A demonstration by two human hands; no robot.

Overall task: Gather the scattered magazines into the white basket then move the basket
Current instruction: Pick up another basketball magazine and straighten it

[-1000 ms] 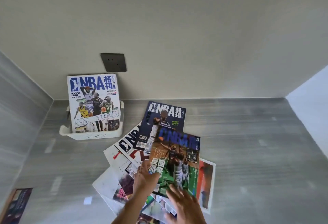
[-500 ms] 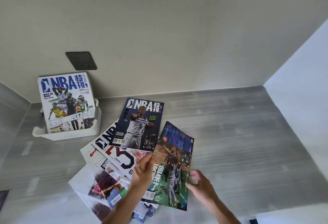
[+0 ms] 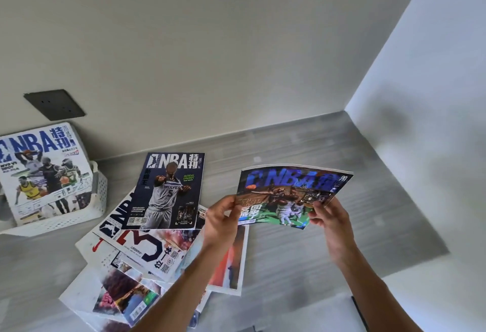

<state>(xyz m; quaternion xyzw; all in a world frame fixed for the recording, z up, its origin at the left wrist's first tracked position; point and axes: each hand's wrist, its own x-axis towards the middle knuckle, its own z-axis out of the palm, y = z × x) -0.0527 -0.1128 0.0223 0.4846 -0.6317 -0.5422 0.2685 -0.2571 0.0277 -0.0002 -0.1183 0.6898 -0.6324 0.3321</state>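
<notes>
- We seem to be in a home: plain cream plastered walls [image 3: 210, 42] meet in a corner.
- A grey wood-grain surface [image 3: 302, 152] bears basketball magazines [image 3: 168, 189].
- A dark square wall socket [image 3: 54, 105] sits low.

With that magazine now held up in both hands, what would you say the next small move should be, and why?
Probably carry the lifted magazine leftward to the white basket and stand it in. Both the left hand and the right hand already have a grip on its lower edge, it hangs clear of the pile, and the basket already holds one magazine upright.
</notes>
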